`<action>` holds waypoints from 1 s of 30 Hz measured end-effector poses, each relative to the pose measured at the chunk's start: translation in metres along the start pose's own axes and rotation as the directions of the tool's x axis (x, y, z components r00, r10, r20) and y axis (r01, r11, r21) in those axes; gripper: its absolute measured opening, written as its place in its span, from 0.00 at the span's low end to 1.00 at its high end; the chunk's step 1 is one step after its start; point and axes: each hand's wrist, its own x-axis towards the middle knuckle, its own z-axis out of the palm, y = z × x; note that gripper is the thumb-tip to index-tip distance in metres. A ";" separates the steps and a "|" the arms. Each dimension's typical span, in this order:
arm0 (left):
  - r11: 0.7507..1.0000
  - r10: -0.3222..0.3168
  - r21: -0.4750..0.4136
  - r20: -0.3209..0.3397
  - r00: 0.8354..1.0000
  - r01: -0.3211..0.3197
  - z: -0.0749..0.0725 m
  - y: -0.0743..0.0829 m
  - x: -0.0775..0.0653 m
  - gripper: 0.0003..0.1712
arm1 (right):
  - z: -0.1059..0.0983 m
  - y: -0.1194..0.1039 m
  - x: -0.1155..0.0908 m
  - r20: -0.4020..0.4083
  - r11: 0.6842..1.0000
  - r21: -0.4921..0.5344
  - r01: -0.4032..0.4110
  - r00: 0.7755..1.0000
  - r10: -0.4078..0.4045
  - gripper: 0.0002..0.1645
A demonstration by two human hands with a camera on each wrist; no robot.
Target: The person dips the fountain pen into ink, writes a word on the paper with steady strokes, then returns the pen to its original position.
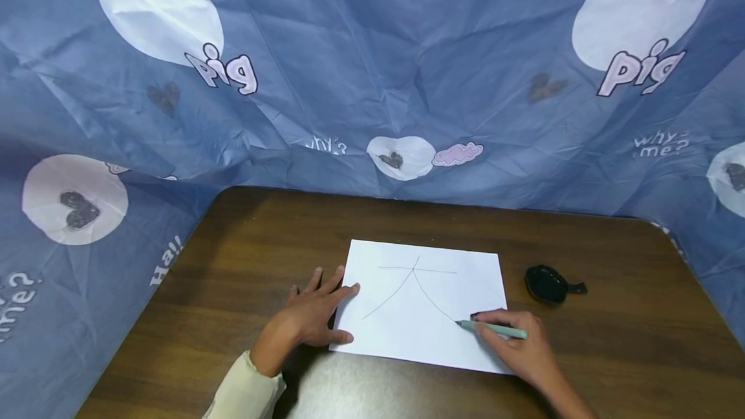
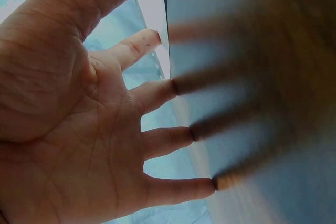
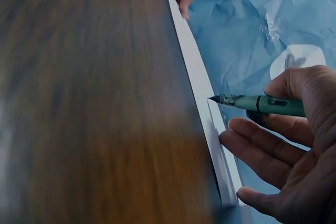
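A white sheet of paper [image 1: 401,335] lies on the table, bearing thin dark lines: a horizontal stroke crossed by a long curve to the lower left and another to the lower right. My right hand [image 1: 520,348] pinches a green pen [image 3: 286,106] between thumb and fingers. The pen's dark tip meets the lower end of the right-hand curve. At the paper's left edge my left hand [image 1: 314,312] is spread, thumb and a fingertip on the sheet. In the left wrist view the left palm [image 2: 79,129] shows, fingers straight with tips down on the surface.
A small black pan-shaped dish [image 1: 547,284] with a short handle sits right of the paper. The brown wooden table [image 1: 262,244] has rounded far corners. Behind it hangs a blue printed cloth [image 1: 349,83], which also drapes along both sides.
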 end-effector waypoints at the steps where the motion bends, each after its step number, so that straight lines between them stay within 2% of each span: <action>1: 1.000 0.001 0.000 0.002 1.000 -0.001 0.000 0.000 0.000 0.50 | -0.002 0.001 -0.001 -0.001 1.000 -0.010 0.005 1.000 -0.005 0.05; 10: 1.000 0.026 -0.016 -0.003 1.000 -0.027 0.000 -0.002 0.000 0.50 | -0.006 0.001 -0.003 -0.002 0.998 -0.064 0.008 1.000 -0.008 0.05; 22: 1.000 0.003 -0.001 -0.001 1.000 -0.003 0.000 0.001 0.001 0.51 | -0.005 0.002 -0.001 -0.016 0.998 -0.066 0.023 1.000 -0.024 0.06; 27: 1.000 -0.008 0.001 0.006 1.000 0.008 -0.001 0.000 0.002 0.51 | -0.004 0.001 -0.001 -0.092 1.000 0.004 0.002 0.996 -0.001 0.03; 30: 1.000 -0.009 0.003 0.006 1.000 0.009 0.000 -0.001 0.002 0.51 | -0.004 0.000 -0.001 -0.139 1.000 0.005 -0.008 0.990 0.009 0.02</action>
